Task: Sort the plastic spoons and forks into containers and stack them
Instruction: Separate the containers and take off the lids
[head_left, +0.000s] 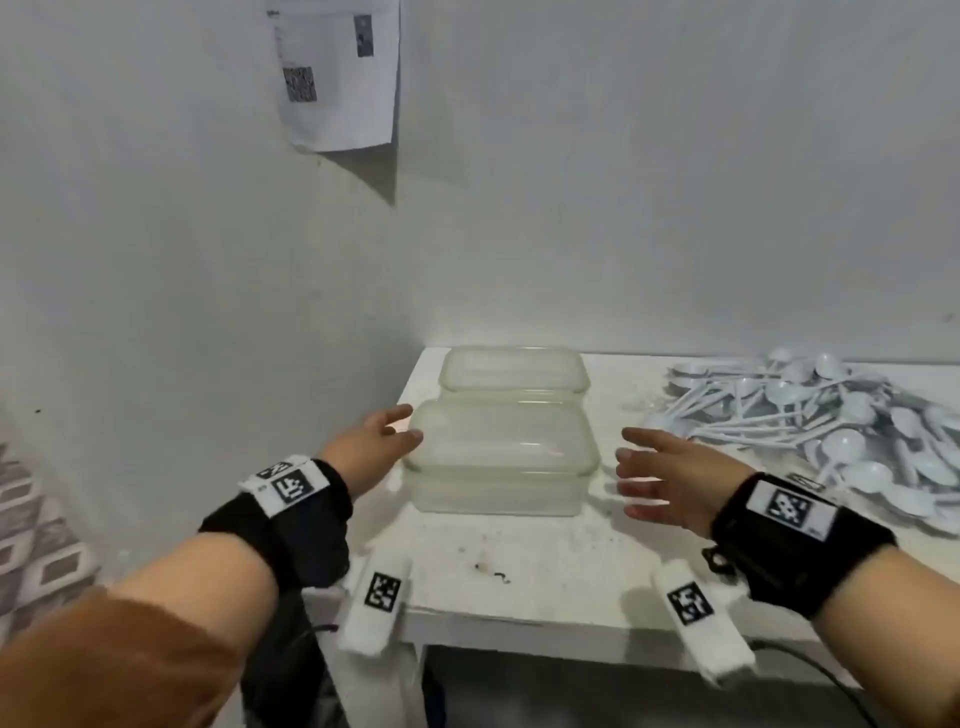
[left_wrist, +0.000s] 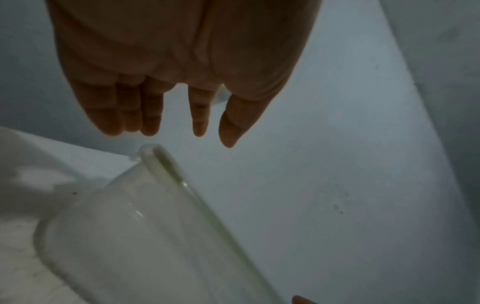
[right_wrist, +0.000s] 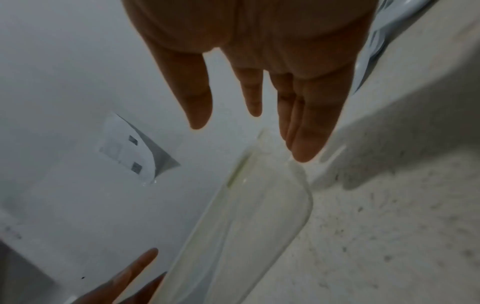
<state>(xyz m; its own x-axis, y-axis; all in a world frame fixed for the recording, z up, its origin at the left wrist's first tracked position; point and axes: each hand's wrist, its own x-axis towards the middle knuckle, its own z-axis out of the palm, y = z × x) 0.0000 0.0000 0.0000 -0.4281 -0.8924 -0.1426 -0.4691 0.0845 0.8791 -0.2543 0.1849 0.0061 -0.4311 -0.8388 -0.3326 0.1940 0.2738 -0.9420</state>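
Two clear plastic containers stand on the white table (head_left: 519, 561): a near stacked one (head_left: 501, 457) and a far one (head_left: 514, 370) by the wall. My left hand (head_left: 387, 439) reaches to the near container's left end with straight fingers, at or very close to its rim. My right hand (head_left: 654, 480) hovers open just right of that container, apart from it. A heap of white plastic spoons (head_left: 841, 431) lies at the table's right. In the wrist views the left hand (left_wrist: 179, 115) and the right hand (right_wrist: 259, 107) hold nothing, with the container (left_wrist: 145, 236) (right_wrist: 249, 226) below them.
A white wall rises directly behind the table, with a sheet of paper (head_left: 337, 73) taped high on it. The table's left edge (head_left: 410, 389) drops off beside the containers. Patterned floor (head_left: 36, 545) shows at far left. Tagged white straps hang from both wrists.
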